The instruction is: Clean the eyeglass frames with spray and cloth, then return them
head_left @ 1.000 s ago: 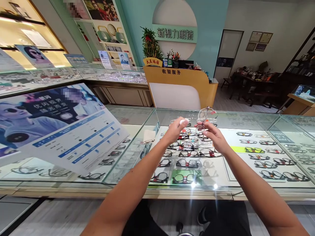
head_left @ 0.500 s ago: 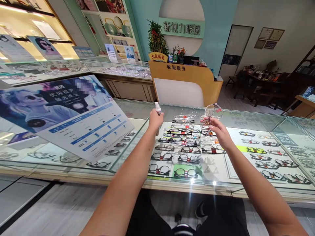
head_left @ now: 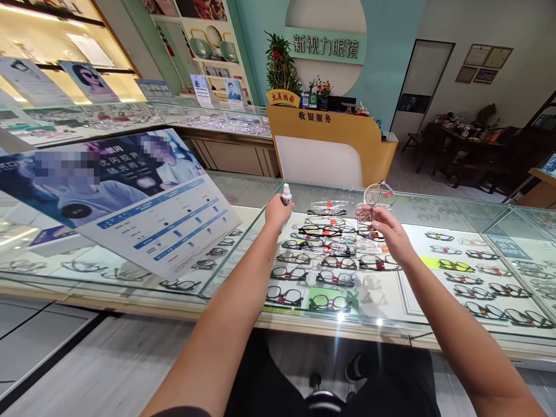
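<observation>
My left hand [head_left: 278, 211] is closed around a small white spray bottle [head_left: 286, 193], whose top pokes out above the fingers. In my right hand [head_left: 388, 227] a pair of thin-rimmed eyeglasses [head_left: 379, 197] is pinched, one lens raised above the fingers and a small red tag on it. Both hands are over the glass display counter [head_left: 313, 321]. Between and below them, rows of eyeglass frames [head_left: 333, 262] show in the counter, many with red tags. One pair [head_left: 330, 303] lies on a green card near the front.
A large printed sign board [head_left: 130, 191] leans on the counter at left. Behind stands a wooden cashier desk [head_left: 330, 119] with a plant [head_left: 281, 66]. More eyeglass frames [head_left: 484, 289] lie at right. Below, my legs are beside a stool base [head_left: 324, 399].
The whole view has shifted slightly. My left hand has turned a little, and the bottle is now more upright. The right hand still holds the eyeglasses in nearly the same place.
</observation>
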A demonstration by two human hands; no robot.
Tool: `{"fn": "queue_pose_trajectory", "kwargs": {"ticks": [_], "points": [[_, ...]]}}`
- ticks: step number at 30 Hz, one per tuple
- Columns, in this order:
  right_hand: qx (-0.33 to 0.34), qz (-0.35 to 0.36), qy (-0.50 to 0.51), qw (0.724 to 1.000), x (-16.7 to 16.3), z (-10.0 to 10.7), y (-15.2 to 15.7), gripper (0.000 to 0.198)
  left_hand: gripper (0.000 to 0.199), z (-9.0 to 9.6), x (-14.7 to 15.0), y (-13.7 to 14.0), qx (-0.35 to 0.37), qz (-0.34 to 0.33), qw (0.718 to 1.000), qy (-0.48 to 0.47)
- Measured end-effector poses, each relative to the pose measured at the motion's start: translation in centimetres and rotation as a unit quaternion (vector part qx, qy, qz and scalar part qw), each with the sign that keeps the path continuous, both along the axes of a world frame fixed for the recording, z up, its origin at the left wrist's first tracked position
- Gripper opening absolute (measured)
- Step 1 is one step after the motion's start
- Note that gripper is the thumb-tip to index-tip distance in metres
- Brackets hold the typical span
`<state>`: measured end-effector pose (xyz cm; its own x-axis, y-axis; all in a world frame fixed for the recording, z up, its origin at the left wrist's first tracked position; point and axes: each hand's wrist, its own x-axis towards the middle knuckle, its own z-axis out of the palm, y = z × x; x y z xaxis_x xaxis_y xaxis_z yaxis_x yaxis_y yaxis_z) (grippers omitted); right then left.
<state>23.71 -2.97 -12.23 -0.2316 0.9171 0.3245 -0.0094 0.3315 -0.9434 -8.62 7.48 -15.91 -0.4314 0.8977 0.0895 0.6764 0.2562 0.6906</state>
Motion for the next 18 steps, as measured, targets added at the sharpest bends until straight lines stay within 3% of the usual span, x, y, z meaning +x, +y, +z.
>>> {"fn": "queue_pose_trajectory", "kwargs": {"ticks": [13, 18], "points": [[0.009, 0.009, -0.010, 1.000, -0.03, 0.49, -0.35, 0.029, 0.018, -0.29, -0.14, 0.12, -0.010, -0.016, 1.000, -0.004], [0.013, 0.001, -0.013, 1.000, 0.02, 0.49, -0.35, 0.026, 0.034, 0.34, -0.28, 0.19, -0.008, -0.021, 1.000, -0.018]]}}
